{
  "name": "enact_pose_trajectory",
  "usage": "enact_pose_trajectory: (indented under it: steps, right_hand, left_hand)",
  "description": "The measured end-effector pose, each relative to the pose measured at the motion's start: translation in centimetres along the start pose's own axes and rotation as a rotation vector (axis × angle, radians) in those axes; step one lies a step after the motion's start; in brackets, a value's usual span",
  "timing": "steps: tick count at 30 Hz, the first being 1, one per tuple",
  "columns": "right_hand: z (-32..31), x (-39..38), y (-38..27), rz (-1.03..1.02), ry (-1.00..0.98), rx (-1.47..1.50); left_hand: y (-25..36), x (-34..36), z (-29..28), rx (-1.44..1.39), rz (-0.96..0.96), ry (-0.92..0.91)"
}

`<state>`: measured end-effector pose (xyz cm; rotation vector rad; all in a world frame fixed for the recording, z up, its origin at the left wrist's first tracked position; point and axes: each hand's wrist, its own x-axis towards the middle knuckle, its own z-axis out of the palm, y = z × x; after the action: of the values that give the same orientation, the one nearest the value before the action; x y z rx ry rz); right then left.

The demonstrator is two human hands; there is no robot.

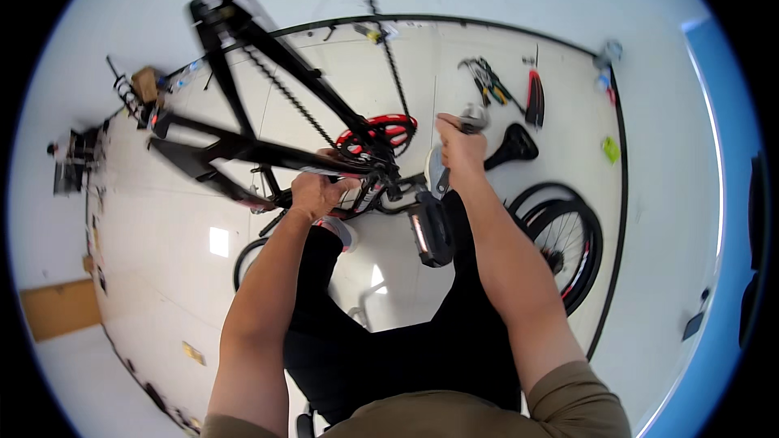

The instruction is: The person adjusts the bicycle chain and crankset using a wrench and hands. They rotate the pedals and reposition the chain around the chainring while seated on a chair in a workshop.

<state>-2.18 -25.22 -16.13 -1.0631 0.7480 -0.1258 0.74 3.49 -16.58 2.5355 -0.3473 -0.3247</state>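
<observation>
A black bicycle frame (pixel 258 150) stands tilted in front of me, without wheels on it. My left hand (pixel 315 195) is wrapped round a frame tube close to the bottom bracket. Raised to the right of the cranks, my right hand (pixel 462 150) is closed round an adjustable wrench (pixel 475 118), whose head sticks out above the fist. The wrench is apart from the bike. Between my hands are the red chainring (pixel 398 123), a hanging chain (pixel 388 53) and a black pedal (pixel 432 231) close to my right knee.
Beyond my right hand lie a saddle with its post (pixel 513 146), several pliers (pixel 491 81) and a red-and-black long piece (pixel 534 97). Wheels (pixel 580 251) lie to the right of my right forearm. A cardboard box (pixel 146 83) sits at the far left; a yellow-green item (pixel 611 148) lies right.
</observation>
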Motion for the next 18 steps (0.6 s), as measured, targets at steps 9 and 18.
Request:
enact_pose_trajectory:
  steps: [9,18]
  right_hand:
    - [2.1,2.8,3.8,-0.056,-0.085,-0.301]
    - [2.2,2.7,-0.3,-0.246,-0.403,-0.536]
  left_hand:
    - [0.8,1.0,-0.5,-0.344,-0.061,-0.189]
    - [1.0,0.9,-1.2,-0.377,-0.103,-0.249]
